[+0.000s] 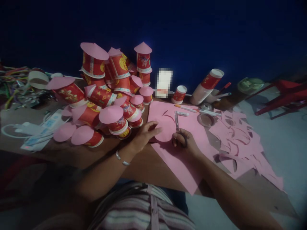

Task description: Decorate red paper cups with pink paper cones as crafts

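Note:
My left hand pinches the left edge of a round pink paper disc, thumb and fingers closed on it. In my right hand is a pair of scissors, its handles wrapped by my fingers and its blades pointing away from me. The blades lie along the disc's right edge and look nearly closed. Under both hands spreads a large pink paper sheet. A white glue tube or marker rests just beyond the scissors' tips.
Red paper cups with pink cone tops are heaped at left. Pink paper scraps cover the right side. Along the back stand a red cup, a cup stack and a roll of tape. A power strip lies far left.

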The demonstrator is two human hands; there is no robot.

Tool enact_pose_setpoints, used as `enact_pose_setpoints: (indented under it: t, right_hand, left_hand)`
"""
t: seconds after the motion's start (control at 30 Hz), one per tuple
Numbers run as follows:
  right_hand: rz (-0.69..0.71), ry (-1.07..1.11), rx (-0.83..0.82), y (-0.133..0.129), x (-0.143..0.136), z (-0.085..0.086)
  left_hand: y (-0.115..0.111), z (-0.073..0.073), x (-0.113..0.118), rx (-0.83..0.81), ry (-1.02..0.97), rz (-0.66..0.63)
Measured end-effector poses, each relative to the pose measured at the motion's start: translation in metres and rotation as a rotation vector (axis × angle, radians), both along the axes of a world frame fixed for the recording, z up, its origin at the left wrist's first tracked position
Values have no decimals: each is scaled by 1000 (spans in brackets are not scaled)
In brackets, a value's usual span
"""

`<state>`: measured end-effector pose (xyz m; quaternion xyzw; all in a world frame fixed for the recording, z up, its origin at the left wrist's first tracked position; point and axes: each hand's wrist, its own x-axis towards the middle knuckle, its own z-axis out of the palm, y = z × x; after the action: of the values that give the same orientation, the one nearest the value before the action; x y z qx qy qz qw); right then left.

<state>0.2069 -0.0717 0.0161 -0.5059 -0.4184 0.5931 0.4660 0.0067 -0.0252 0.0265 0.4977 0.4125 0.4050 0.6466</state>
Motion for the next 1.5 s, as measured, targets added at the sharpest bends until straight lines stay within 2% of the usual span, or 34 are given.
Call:
enact_pose_setpoints:
  t: [0.1, 0.37, 0.53, 0.63, 0.8, 1.0, 1.2, 1.4, 1.5]
  right_hand:
    - [22, -15, 20, 0, 1, -1]
    - [4, -70, 41, 0, 3, -5]
    - [55, -123, 111, 2, 8, -4]
    - [153, -169, 158, 1, 8, 1]
    - [244, -270, 184, -2, 7, 7]
    - [235, -285, 209, -1, 12, 8]
    - [324, -348, 207, -2, 11, 7]
    - [361, -356, 240, -2, 9, 11]
    - [374, -390, 288, -2, 10, 10]
  left_hand:
    - [-1, -3, 2, -70, 58, -52]
    - [-2, 2, 3, -142, 51, 35]
    - [4, -2, 0, -15, -63, 147]
    - [6, -5, -1, 16, -122, 163]
    - [9, -8, -2, 54, -112, 217]
    - [11, -6, -3, 129, -138, 216]
    - [11, -4, -2, 156, -128, 218]
    - [9, -4, -3, 7, -48, 155]
    - [9, -3, -4, -16, -36, 130]
